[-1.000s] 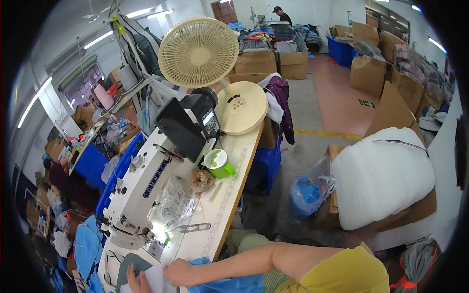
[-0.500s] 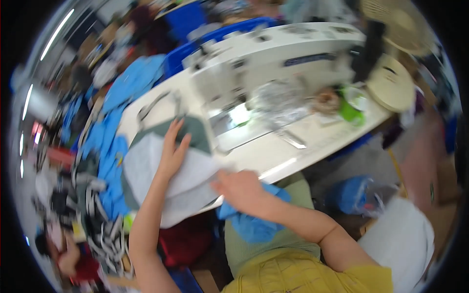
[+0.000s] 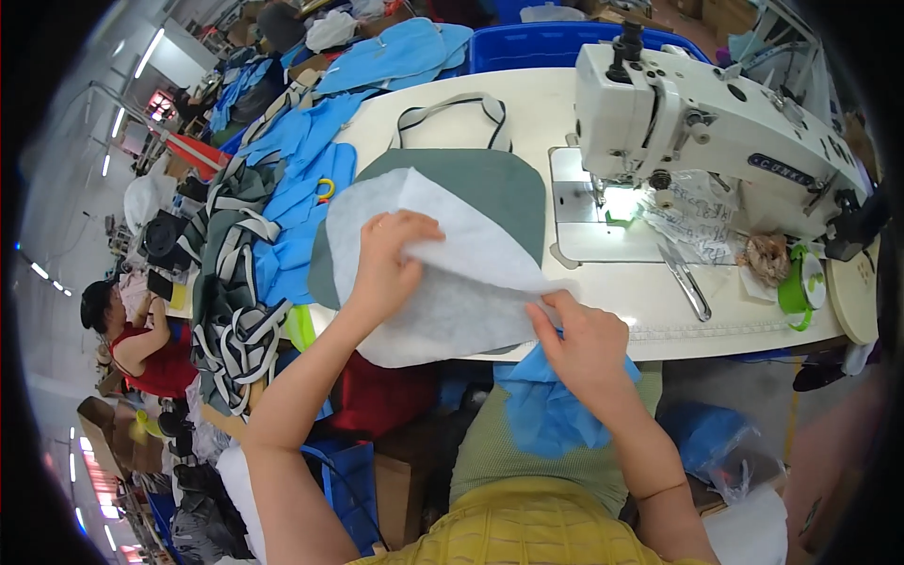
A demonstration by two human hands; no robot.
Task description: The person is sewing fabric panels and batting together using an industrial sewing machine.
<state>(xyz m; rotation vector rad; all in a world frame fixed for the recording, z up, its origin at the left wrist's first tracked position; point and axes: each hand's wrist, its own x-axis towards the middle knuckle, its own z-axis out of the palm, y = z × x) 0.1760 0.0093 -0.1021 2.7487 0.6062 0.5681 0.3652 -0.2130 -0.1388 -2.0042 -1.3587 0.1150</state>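
Note:
A white fabric sheet lies partly folded over a dark green fabric panel with rounded corners. Beyond the panel's far edge loops a grey-and-black strap handle. My left hand curls its fingers over the sheet's raised fold and grips it. At the sheet's right corner, my right hand pinches the fabric between thumb and forefinger. Something small and blue shows between its fingers, too little to name. Below that hand a crumpled blue cloth rests on my lap.
A white sewing machine with its lamp lit stands right of the panel. Metal snips and a green tape roll lie near it. Blue fabric pieces and strapped green pieces pile up at left. Another person sits far left.
The view has turned, so the machine appears farther right. My left hand has gone from lying flat on the sheet to gripping its fold. My right hand now pinches the corner.

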